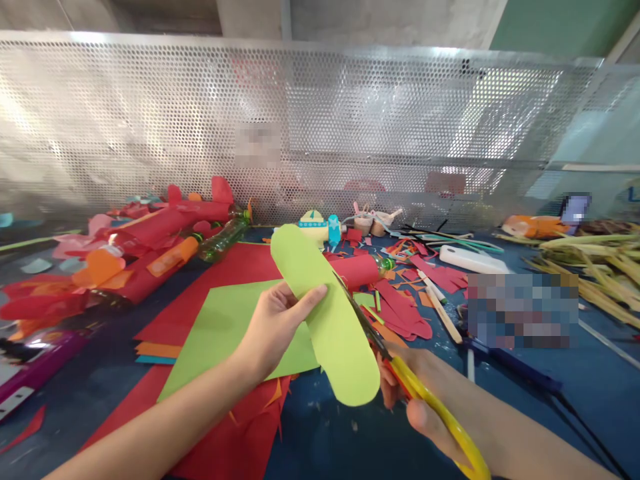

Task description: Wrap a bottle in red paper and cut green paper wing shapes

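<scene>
My left hand pinches a long light-green paper strip with rounded ends, thumb on top and fingers behind it. My right hand grips yellow-handled scissors. Their dark blades lie along the strip's right edge, pointing up and away; whether they touch the paper I cannot tell. Beneath my left hand lies a larger green sheet on top of red sheets. Behind the strip is a red paper-wrapped bottle, partly hidden.
Red and orange paper-covered bottles lie at the left, near a green bottle. Paper scraps, a white glue gun-like object and a dark-blue corded tool are at the right. A perforated metal panel stands behind.
</scene>
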### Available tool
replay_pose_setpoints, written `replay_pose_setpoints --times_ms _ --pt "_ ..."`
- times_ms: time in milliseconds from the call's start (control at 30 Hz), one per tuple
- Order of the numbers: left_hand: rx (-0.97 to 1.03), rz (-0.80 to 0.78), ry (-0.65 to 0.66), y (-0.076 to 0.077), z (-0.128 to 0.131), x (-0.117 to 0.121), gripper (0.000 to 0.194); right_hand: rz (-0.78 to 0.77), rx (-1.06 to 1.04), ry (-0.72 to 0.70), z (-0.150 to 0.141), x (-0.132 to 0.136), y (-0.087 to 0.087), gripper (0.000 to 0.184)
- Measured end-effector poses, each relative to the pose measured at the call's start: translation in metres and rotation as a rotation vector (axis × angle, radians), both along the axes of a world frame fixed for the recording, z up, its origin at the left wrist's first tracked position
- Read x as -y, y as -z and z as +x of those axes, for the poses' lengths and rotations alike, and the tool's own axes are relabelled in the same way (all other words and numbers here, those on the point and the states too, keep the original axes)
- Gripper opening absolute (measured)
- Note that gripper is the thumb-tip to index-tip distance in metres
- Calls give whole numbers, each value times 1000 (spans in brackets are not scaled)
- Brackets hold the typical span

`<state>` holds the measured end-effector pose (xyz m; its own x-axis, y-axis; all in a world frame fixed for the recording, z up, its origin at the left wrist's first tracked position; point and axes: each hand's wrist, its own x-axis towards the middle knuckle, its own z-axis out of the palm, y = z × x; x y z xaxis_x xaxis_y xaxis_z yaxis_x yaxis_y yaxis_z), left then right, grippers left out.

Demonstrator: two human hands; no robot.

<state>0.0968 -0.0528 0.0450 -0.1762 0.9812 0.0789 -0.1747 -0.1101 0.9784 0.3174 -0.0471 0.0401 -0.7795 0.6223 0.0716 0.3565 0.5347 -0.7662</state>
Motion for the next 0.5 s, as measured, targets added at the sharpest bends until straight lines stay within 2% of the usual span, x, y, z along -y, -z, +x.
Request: replay_pose_setpoints --times_ms 233,500 --pt "-23 3 7 -2 7 6 24 -38 -74 -46 -1 -3 0 73" --pt "-32 -12 51 0 10 9 24 -22 -136 -24 -9 -1 -7 73"
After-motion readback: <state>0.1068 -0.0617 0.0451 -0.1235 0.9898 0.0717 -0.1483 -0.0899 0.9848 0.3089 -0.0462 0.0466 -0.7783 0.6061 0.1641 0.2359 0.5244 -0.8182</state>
